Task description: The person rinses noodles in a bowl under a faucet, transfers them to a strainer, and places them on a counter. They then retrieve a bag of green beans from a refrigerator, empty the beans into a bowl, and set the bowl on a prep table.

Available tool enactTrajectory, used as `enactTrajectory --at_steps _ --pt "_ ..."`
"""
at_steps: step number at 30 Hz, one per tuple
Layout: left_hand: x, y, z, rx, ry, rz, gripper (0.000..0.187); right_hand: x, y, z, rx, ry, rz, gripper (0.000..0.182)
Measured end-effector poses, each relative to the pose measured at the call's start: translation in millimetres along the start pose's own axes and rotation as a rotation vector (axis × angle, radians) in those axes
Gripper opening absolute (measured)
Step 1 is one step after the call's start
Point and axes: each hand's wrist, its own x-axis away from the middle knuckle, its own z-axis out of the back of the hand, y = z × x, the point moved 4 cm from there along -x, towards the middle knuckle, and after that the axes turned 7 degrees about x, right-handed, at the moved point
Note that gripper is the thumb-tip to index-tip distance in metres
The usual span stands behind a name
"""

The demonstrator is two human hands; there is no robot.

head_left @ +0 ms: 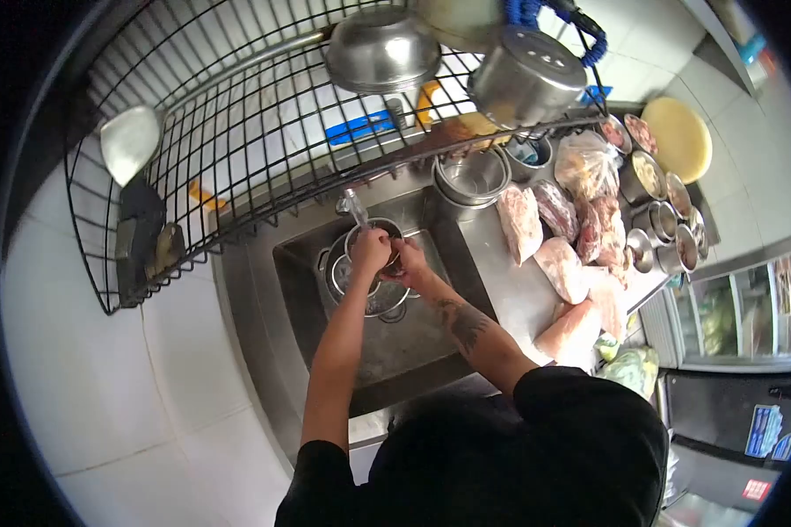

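Over the steel sink (395,358), my left hand (371,249) and my right hand (407,262) are close together, both with curled fingers. A small round metal vessel shows in part around and behind them, but what the fingers grip is too small and covered to make out. Just beyond my left hand is the faucet (354,206), pointing down toward the hands. Below them, a metal pot (384,307) with side handles stands in the sink, with round metal pieces inside it.
Overhead hangs a black wire rack (264,132) holding a steel bowl (383,51) and a steel pot (529,79). Right of the sink are stacked pots (473,180), several pieces of raw meat (561,270), small steel containers (644,178) and a round yellowish board (677,139).
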Motion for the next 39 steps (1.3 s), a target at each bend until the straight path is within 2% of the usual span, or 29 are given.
enactTrajectory --at_steps 4,6,7,9,10,11,12,13,15,18,22,24,28,30,33,39 --pt "-6 1 5 0.112 0.038 0.0 0.021 2 7 5 -0.032 -0.018 -0.018 0.046" --pt "-12 -6 13 0.366 0.122 -0.068 0.02 -13 16 12 -0.099 -0.062 0.034 0.033" --pt "-14 -14 14 0.356 0.133 -0.041 0.02 -2 12 9 -0.133 0.042 -0.002 0.033" --pt "-20 -33 8 0.733 0.037 0.245 0.01 15 0 3 -0.093 0.001 -0.018 0.034" --pt "-13 -32 22 0.719 0.065 0.274 0.01 15 1 -2 -0.083 -0.04 -0.02 0.033" --pt "-11 -20 25 0.772 0.001 0.252 0.01 18 -2 2 -0.084 -0.061 -0.009 0.033" --pt "-10 -9 27 0.828 -0.065 0.223 0.01 -14 18 19 0.379 -0.243 0.647 0.033" --pt "-10 -13 23 0.828 -0.062 0.231 0.01 -5 10 10 0.38 -0.246 0.64 0.033" --pt "-11 -19 15 0.963 -0.076 0.262 0.011 -8 15 10 -0.111 0.041 -0.008 0.033" --pt "-11 -26 14 0.78 -0.081 0.183 0.012 -8 16 8 -0.094 0.001 -0.026 0.034" --pt "-6 -25 20 0.873 0.014 0.224 0.012 -6 18 9 -0.133 -0.002 -0.045 0.032" --pt "-8 -29 26 0.613 0.034 0.192 0.013 -6 18 11 -0.145 -0.021 -0.016 0.03" --pt "-3 -44 38 0.759 0.106 0.159 0.014 0 15 12 -0.205 -0.023 0.023 0.03" --pt "5 -54 48 1.089 0.189 0.34 0.012 7 10 14 -0.208 0.074 0.05 0.035" --pt "18 -98 51 1.138 0.268 0.432 0.009 2 11 20 -0.208 0.057 0.018 0.039" --pt "57 -139 45 1.119 0.308 0.559 0.008 -6 22 35 -0.199 0.146 0.048 0.043"
